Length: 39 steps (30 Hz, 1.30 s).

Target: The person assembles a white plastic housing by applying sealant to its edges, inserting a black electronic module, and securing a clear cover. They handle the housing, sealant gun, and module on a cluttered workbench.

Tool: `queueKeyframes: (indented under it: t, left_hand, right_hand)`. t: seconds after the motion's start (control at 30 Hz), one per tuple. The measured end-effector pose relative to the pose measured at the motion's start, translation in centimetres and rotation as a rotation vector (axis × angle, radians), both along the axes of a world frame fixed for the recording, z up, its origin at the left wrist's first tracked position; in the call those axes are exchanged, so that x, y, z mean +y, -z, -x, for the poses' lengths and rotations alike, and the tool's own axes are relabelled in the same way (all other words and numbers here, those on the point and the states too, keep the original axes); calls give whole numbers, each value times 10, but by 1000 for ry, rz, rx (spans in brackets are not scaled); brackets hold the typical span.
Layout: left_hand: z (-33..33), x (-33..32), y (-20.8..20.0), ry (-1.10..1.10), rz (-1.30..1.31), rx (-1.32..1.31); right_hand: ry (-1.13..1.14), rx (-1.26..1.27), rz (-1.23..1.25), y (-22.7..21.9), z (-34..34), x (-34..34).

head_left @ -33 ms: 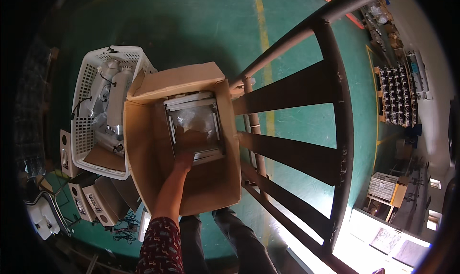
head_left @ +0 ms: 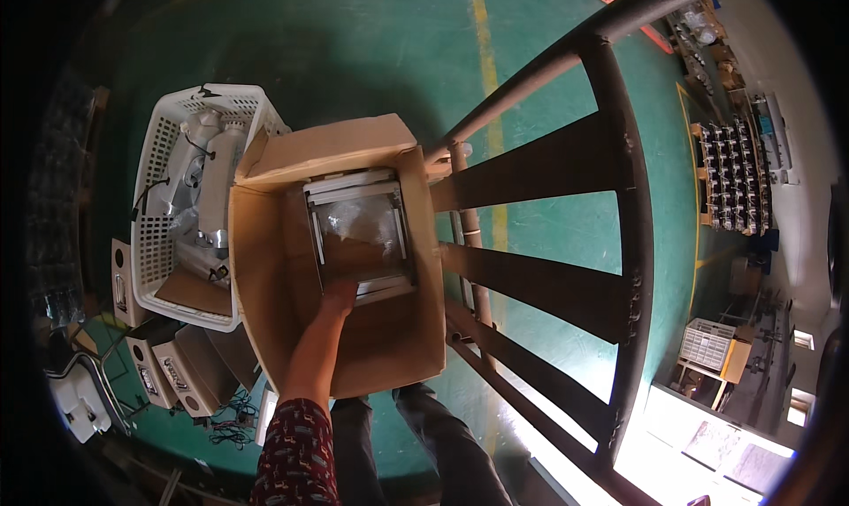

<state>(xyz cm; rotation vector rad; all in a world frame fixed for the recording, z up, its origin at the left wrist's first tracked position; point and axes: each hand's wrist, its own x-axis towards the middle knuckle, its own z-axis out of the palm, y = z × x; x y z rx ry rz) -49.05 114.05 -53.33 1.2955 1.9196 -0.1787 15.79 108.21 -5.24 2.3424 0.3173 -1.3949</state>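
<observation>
My left hand (head_left: 339,295) reaches down into an open cardboard box (head_left: 265,276). Its fingers are closed on the near edge of a rectangular frame (head_left: 349,185) with white bars and a clear, glossy middle that looks wrapped in plastic film. This frame lies in the right part of the box, and more white bars show under its near end. Fingertips are partly hidden against the edge. My right hand is nowhere in the picture.
Left of the box stands a white plastic basket (head_left: 159,205) of wrapped parts. Boxy units (head_left: 186,373) and tangled black cables (head_left: 233,431) lie nearer me. A brown metal railing with slats (head_left: 632,241) rises close on the right. Far right is a rack of parts (head_left: 734,174).
</observation>
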Motion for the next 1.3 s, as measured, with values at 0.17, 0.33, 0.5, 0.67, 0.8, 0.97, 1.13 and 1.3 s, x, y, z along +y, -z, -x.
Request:
queueKeyframes:
  t: [0.17, 0.33, 0.5, 0.67, 0.8, 0.97, 1.13, 1.3]
  left_hand:
    - [5, 36, -80, 149, -122, 29]
    - [18, 17, -142, 159, -192, 33]
    - [21, -16, -219, 121, -353, -39]
    - [14, -40, -357, 40, -436, -198]
    - [-6, -70, -476, -169, -447, -315]
    - [-44, -130, -575, -605, -657, -579]
    - [-80, -195, -675, -1073, -725, -537]
    - [-145, -307, -713, -1484, -819, -482]
  right_hand:
    - [16, -19, -6, -14, 13, -10]
    - [-17, 29, -2, -18, 21, -12]
    - [-55, 80, -27, -37, 29, -27]
    - [-99, 242, -156, -55, 38, -40]
    - [-256, 287, -240, -58, 95, 3]
    - [-634, 599, -538, -82, 230, 63]
    - [-206, 1219, -399, -143, 386, 67]
    - [-564, 1505, -205, -195, 439, -13]
